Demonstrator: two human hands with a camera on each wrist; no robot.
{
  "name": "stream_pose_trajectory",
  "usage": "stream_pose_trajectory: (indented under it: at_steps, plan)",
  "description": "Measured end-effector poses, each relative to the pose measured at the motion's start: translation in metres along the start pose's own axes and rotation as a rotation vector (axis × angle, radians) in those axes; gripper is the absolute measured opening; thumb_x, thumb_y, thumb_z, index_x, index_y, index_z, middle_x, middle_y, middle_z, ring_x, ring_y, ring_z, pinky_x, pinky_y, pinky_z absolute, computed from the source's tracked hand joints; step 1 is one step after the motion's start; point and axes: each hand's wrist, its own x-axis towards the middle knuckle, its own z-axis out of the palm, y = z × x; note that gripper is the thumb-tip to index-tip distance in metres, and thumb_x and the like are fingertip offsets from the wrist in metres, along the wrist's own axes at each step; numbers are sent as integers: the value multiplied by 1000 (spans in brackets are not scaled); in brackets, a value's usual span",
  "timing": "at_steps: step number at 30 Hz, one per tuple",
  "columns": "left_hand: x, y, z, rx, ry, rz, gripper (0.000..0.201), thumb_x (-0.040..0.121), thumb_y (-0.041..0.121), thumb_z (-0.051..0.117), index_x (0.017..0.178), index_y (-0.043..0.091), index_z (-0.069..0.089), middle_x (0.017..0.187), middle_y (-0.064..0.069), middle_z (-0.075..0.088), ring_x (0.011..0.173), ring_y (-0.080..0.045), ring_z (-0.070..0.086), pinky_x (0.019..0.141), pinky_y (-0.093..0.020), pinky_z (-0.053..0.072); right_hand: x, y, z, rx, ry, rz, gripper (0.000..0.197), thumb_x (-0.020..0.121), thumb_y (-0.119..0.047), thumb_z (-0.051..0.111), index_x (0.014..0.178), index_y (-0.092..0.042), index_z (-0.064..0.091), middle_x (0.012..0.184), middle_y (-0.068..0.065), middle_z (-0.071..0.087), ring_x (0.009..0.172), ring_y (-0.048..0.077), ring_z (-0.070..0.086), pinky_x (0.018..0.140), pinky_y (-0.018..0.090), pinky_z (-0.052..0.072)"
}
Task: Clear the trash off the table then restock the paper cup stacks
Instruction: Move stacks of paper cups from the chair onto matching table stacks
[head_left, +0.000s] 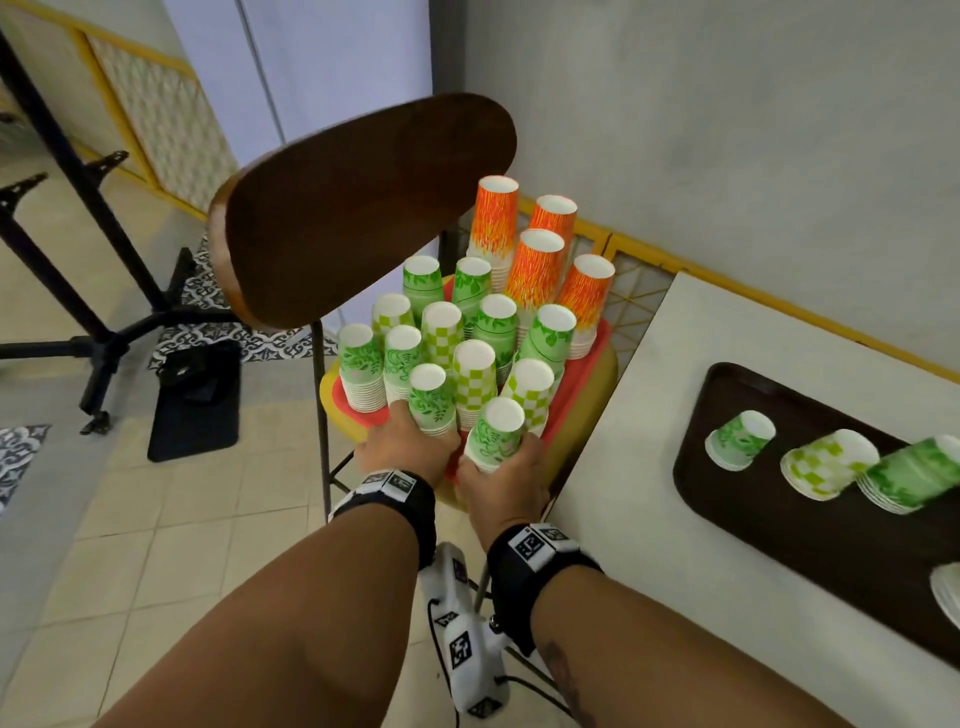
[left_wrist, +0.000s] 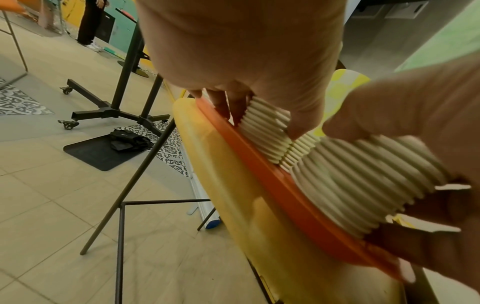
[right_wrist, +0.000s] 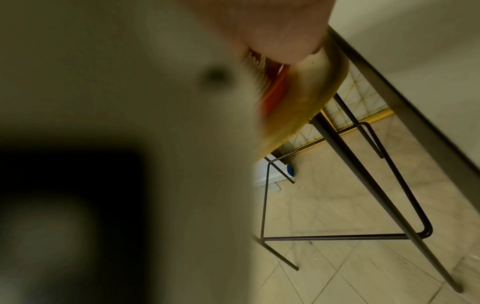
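Observation:
Several upside-down stacks of paper cups, green and orange, stand on a red tray (head_left: 589, 364) on a yellow chair seat (head_left: 597, 395). My left hand (head_left: 402, 441) grips the base of a green leaf-print stack (head_left: 431, 400) at the tray's near edge; its fingers (left_wrist: 226, 107) and thumb curl round the white rims (left_wrist: 265, 131). My right hand (head_left: 506, 475) grips the neighbouring green leaf-print stack (head_left: 496, 431), also seen in the left wrist view (left_wrist: 363, 185). A blurred white shape blocks most of the right wrist view; only my thumb (right_wrist: 280, 41) and the tray edge (right_wrist: 275, 90) show.
The chair's dark wooden back (head_left: 363, 208) rises behind the cups. To the right is a white table (head_left: 649, 415) with a dark brown tray (head_left: 831, 545) holding short cup stacks (head_left: 740, 439). A black wheeled stand (head_left: 104, 338) and black mat (head_left: 197, 405) are on the tiled floor at left.

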Motion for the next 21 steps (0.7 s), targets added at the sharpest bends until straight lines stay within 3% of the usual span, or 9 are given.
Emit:
stream_pose_trajectory:
  at_steps: [7, 12, 15, 21]
  plan:
    - [-10, -1, 1, -147, 34, 28, 49, 75, 54, 63, 112, 27, 45, 106, -7, 68, 104, -37, 62, 100, -47, 45, -3, 5, -3, 10, 35, -48, 84, 57, -51, 70, 126, -8, 48, 115, 10, 61, 104, 38, 62, 86, 50, 52]
    - [-14, -3, 4, -246, 1, 72, 56, 70, 49, 73, 111, 28, 41, 104, -9, 68, 100, -39, 65, 88, -45, 51, -3, 7, -5, 72, 68, -86, 77, 61, -36, 79, 122, 1, 50, 111, 15, 58, 101, 36, 61, 83, 47, 54]
    - [-15, -7, 4, -288, -26, 136, 60, 66, 47, 77, 110, 29, 40, 105, -7, 68, 100, -37, 65, 87, -46, 51, -6, 4, -7, 75, 69, -91, 75, 60, -35, 79, 120, 0, 50, 109, 14, 58, 99, 36, 62, 81, 45, 54]
    - [-20, -6, -5, -494, -166, 377, 70, 53, 51, 83, 111, 48, 45, 114, 11, 65, 103, -11, 63, 88, -35, 49, -8, 3, -21, 77, 36, -115, 79, 58, -51, 70, 125, -14, 49, 113, 5, 62, 104, 28, 63, 87, 41, 54]
